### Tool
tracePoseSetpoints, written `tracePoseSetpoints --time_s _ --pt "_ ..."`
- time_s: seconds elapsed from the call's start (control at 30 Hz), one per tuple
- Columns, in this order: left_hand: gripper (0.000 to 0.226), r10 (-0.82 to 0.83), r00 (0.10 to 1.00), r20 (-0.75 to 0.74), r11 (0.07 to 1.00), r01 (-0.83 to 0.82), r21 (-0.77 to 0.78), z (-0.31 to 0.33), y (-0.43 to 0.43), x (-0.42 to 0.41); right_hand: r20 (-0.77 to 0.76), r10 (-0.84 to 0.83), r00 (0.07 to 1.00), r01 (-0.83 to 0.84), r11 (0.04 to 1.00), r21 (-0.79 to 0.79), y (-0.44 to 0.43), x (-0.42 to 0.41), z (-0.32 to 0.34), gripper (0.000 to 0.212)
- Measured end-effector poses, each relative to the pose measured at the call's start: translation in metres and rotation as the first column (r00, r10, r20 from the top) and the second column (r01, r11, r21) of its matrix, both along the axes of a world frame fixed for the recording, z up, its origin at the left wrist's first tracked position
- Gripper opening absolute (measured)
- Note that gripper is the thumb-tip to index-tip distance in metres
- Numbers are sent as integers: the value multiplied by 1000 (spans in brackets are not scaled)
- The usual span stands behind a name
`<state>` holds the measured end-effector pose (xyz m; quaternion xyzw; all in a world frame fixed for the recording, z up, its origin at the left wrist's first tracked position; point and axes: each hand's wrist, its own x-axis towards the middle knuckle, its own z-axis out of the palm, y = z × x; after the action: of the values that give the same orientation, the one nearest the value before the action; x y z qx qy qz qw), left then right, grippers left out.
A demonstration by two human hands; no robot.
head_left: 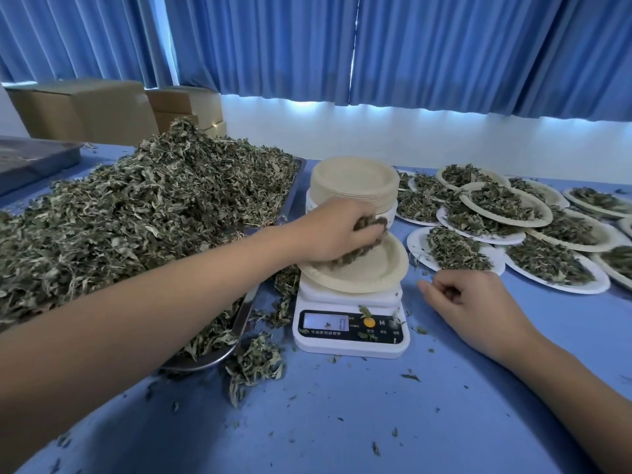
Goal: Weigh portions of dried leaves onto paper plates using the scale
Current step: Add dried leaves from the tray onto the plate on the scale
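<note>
One handful of dried leaves (366, 224), clutched in the left hand (331, 234) over the paper plate (372, 271) on the scale (349, 340), mid worktop (342, 422). Looks featherlight, brittle, loose, likely to shed; better cupped from below than pinched. Beside the scale, right hand (475, 302) loosely curled, holding nothing. Heaped tray (244, 313) toward the left edge.

Cool daylight glows through the blue curtains (444, 46) and leaks brightly under their hem. The table (342, 422) is evenly lit, with soft shadows. The wide lens bends the edges. The left hand (335, 234) is slightly blurred.
</note>
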<state>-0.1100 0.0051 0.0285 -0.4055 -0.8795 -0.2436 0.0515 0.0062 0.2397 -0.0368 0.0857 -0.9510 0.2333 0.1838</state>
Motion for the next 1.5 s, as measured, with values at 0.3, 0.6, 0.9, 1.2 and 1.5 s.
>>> tracePoseSetpoints --time_s 0.3,0.6,0.9,1.2,1.5 --pt "28 279 959 -43 931 -260 256 13 -55 -39 7 17 1000 -17 1000 -17 1 -1 -1 54" --pt "32 616 788 4 740 -577 -346 -35 -107 -66 22 17 1000 -16 1000 -23 0 0 2 53" --pt "20 624 779 -58 757 -621 -204 -34 -97 -53 27 23 999 -22 999 -35 1 1 3 52" --pt "67 641 765 -66 729 -634 -259 -34 -99 -57 27 18 999 -17 999 -44 2 1 3 49" --pt "23 592 801 -86 802 -576 158 -26 -94 -49 73 20 997 1 961 -277 -4 3 6 33"
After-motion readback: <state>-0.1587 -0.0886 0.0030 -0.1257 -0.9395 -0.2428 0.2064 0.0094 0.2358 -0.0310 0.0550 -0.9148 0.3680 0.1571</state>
